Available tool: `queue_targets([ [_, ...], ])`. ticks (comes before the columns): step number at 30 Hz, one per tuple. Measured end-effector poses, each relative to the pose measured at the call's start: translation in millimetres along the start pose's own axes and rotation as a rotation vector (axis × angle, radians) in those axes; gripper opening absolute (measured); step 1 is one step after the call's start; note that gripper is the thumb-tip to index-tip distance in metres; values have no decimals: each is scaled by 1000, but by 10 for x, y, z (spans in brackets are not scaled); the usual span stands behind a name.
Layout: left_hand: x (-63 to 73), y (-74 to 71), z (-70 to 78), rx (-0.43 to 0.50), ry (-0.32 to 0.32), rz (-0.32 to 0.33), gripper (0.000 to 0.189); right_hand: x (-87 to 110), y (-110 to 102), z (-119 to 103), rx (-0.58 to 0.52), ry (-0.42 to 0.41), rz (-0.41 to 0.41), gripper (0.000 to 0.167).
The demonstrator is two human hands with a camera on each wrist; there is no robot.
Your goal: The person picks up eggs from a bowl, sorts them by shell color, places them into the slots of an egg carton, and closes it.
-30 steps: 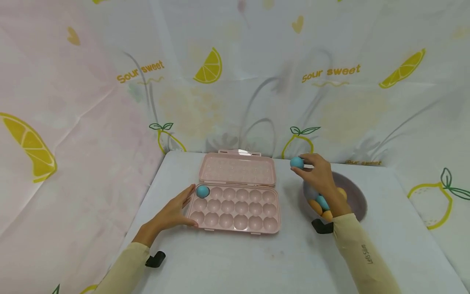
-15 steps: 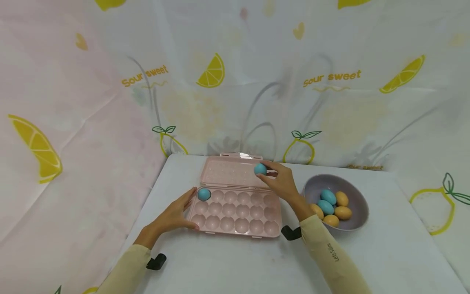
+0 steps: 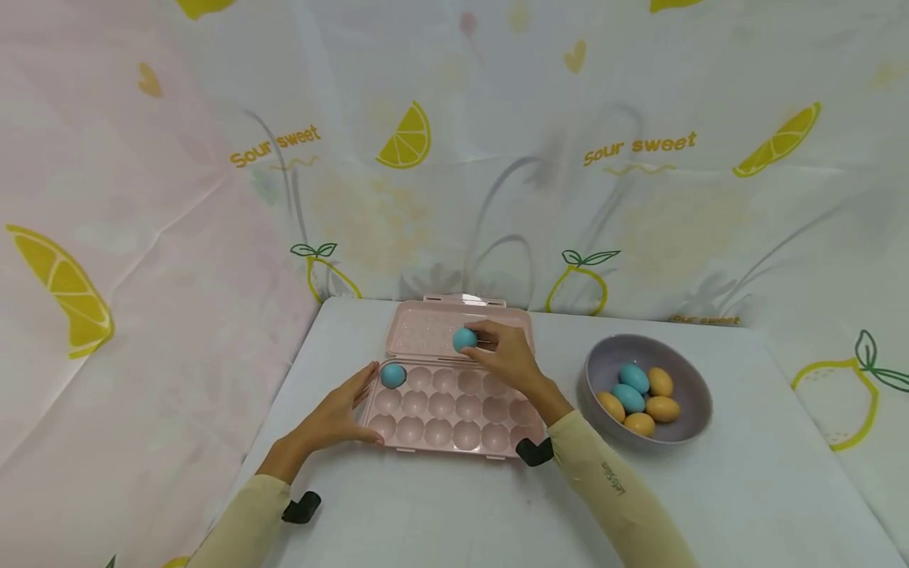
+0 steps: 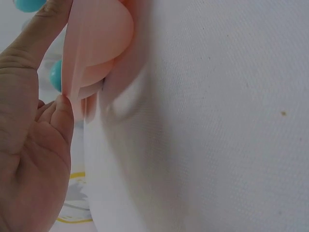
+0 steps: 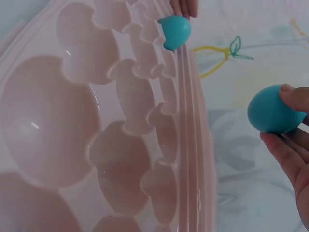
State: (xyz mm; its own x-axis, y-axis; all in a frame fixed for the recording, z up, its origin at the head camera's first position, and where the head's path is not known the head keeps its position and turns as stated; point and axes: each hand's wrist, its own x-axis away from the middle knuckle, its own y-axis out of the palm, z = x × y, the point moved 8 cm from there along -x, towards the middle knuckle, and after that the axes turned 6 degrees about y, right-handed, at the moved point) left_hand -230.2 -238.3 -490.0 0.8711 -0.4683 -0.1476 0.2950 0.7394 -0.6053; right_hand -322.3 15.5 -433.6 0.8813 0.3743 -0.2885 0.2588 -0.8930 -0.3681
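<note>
A pink egg carton (image 3: 454, 450) lies with its lid folded back, a blue egg (image 3: 393, 376) in its back-left cup. My left hand (image 3: 330, 416) rests against the carton's left end, thumb at the front corner and fingers along the side. In the left wrist view its fingertips (image 4: 63, 112) touch the rim. My right hand (image 3: 507, 356) pinches another blue egg (image 3: 465, 340) between thumb and fingers, above the carton near the hinge. The right wrist view shows this held egg (image 5: 274, 110) apart from the cups. The right hand and forearm hide some right-side cups.
A grey-purple bowl (image 3: 689, 394) with several blue and orange eggs stands right of the carton on the white table (image 3: 426, 513). A lemon-printed cloth (image 3: 490, 158) hangs behind the table's back edge. Each wrist carries a black piece (image 3: 534, 452).
My right hand has carried the blue egg left from above the bowl to above the carton, bringing the whole bowl into sight. The left hand stays at the carton's left end.
</note>
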Motion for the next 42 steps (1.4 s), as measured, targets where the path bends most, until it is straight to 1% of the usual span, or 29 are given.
queue_targets([
  [3, 3, -18, 72, -7, -6, -6, 125, 0, 109, 16, 11, 29, -14, 37],
  [5, 2, -21, 84, -9, -10, -6, 125, 0, 189, 26, 16, 37, -25, 37],
  [11, -1, -6, 34, -9, -13, -1, 125, -12, 426, 79, 17, 55, -64, 36],
  [14, -5, 18, -76, -12, -4, 12, 127, -24, 524, 94, 15, 75, -89, 35],
  [18, -5, 46, -267, -31, -4, 22, 130, -44, 639, 93, 6, 88, -118, 35],
  [21, -2, 47, -336, -38, -2, 16, 131, -60, 718, 105, -7, 88, -132, 34],
  [23, 0, 44, -341, -35, 3, 12, 131, -69, 777, 137, 1, 98, -147, 34],
  [30, 0, 48, -324, -14, 19, -2, 131, -31, 929, 221, 99, 159, -199, 36],
  [38, 4, 51, -312, -10, 20, 2, 131, -7, 972, 269, 99, 139, -167, 37],
  [42, 1, 56, -306, -20, 24, 6, 130, 2, 985, 280, 85, 145, -160, 36],
])
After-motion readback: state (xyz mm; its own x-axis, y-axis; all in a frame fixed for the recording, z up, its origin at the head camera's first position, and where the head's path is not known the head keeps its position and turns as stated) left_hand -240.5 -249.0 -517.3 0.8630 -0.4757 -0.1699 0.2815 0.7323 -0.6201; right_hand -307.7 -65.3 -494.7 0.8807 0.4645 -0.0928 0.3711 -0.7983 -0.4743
